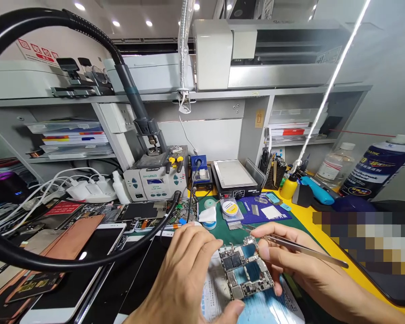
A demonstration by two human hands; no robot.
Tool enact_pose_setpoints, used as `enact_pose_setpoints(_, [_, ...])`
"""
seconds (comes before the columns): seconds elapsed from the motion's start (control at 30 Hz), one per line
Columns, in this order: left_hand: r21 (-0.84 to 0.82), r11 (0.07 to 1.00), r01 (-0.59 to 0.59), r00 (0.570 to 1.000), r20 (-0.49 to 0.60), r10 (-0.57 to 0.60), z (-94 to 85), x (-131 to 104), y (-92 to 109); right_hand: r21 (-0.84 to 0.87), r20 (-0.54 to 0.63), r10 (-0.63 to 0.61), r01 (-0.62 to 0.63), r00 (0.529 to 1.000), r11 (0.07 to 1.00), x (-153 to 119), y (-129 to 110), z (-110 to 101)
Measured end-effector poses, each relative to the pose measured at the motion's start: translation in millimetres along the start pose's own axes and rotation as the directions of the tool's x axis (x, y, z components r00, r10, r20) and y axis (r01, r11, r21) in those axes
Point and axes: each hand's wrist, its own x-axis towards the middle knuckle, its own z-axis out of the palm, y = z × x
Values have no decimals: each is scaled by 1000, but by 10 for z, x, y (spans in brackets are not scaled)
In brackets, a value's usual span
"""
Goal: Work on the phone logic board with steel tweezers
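1. Cluttered electronics repair bench (pixel 310 215) with a yellow top under grey shelving; green work mat (pixel 222 231) in the middle.
2. Nearest: left hand (pixel 185 279), fingers curled, thumb tip under the near edge and fingertips (pixel 213 246) on the far left edge of a phone circuit board (pixel 245 270), pinching it and holding it tilted just above a printed paper sheet (pixel 216 297).
3. Right of the board: right hand (pixel 290 261), thumb and forefinger pressed together on metal tweezers (pixel 290 245), remaining fingers steadying the board's right edge. Tweezer tips just past the fingertips, at the board's far right corner.
4. Step judged in hand: fine work with tweezers on a small part near that corner; contact between tip and part too small to tell. Next move judged to need a steady left grip and a light, precise tweezer pinch.
5. Left of the left hand: dismantled phones (pixel 97 252) and copper-coloured back plates, with a black hose (pixel 70 263) looping over them.
6. Beyond the fingertips: solder wire spool (pixel 230 208) and blue mat (pixel 263 210).
7. Farther: hot-air rework station (pixel 155 180), heating plate (pixel 234 176), blue spray can (pixel 374 171) and clear bottle (pixel 335 167) at far right.
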Motion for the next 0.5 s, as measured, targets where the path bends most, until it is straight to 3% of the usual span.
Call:
enact_pose_setpoints(0.17, [23,997,-71,984,-160,74,150,-33,-95,-21,12,14,-14,1000,1000,-10,37,2])
enact_pose_setpoints(0.37, [49,993,-105,977,-180,112,115,-6,-116,16,-50,1,-1,999,1000,-9,-14,70])
enact_pose_setpoints(0.5, [55,990,-130,978,-156,137,74,8,-144,55,-134,-68,75,989,996,85,-46,-2])
